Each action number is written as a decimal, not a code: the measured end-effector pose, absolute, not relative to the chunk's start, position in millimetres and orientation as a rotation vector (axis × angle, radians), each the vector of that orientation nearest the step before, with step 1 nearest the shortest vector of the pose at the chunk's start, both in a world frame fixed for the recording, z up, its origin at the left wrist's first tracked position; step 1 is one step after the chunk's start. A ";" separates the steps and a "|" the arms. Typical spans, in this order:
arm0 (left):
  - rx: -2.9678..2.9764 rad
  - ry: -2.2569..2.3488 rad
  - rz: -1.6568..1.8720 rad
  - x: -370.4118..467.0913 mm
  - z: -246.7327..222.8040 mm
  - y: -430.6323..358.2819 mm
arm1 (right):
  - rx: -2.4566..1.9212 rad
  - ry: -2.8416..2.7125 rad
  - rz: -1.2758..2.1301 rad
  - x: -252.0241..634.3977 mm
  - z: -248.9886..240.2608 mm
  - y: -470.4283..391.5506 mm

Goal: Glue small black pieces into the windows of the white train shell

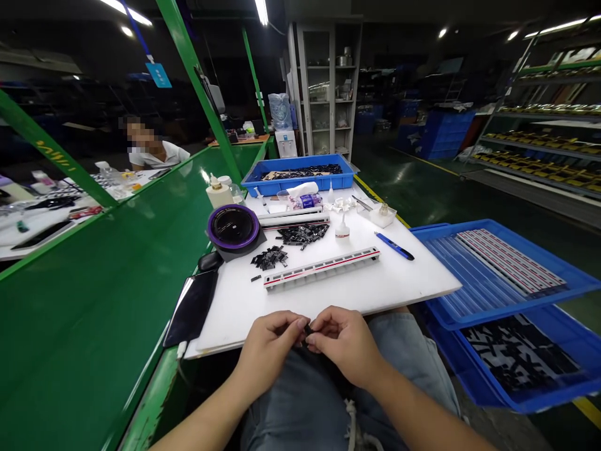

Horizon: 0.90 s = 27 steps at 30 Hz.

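Note:
My left hand [272, 341] and my right hand [345, 341] meet over my lap, just off the near edge of the white work board [235, 316]. Between their fingertips they pinch a small black plastic part [307, 329], mostly covered by the fingers. Beyond them a white model train car body [323, 268] with a red stripe lies on the board. Behind it are two heaps of small black plastic pieces [303, 235], and one single black piece [256, 278] lies apart at the left. A small glue bottle [342, 232] stands upright past the car body.
A blue pen-like knife [394, 246] lies at the right. A purple-rimmed round device [233, 227] and a dark phone or tablet [191, 310] line the left side. A blue bin [300, 181] of black parts stands at the back. Blue trays [498, 319] are stacked at right; another person [154, 150] sits beyond the green partition.

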State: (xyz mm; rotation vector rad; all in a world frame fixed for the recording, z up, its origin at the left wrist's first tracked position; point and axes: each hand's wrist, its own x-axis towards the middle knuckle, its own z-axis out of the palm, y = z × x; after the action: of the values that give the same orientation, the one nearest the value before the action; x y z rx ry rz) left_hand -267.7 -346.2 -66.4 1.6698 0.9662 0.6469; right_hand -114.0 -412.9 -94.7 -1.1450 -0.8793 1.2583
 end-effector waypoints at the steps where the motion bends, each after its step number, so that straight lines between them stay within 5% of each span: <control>1: 1.649 0.965 0.644 -267.8 -66.8 -345.8 | -1.129 -0.858 1.278 -113.7 -95.2 -412.2; 27: 1.399 0.895 0.677 -269.4 -70.6 -341.6 | -1.008 -0.790 1.238 -123.6 -96.7 -409.6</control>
State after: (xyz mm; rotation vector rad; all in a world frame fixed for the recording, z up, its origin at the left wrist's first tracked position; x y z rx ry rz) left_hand -269.4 -341.6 -70.6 1.3992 0.8945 0.6770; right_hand -123.6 -409.6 -96.7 -1.0078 -0.7898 1.2379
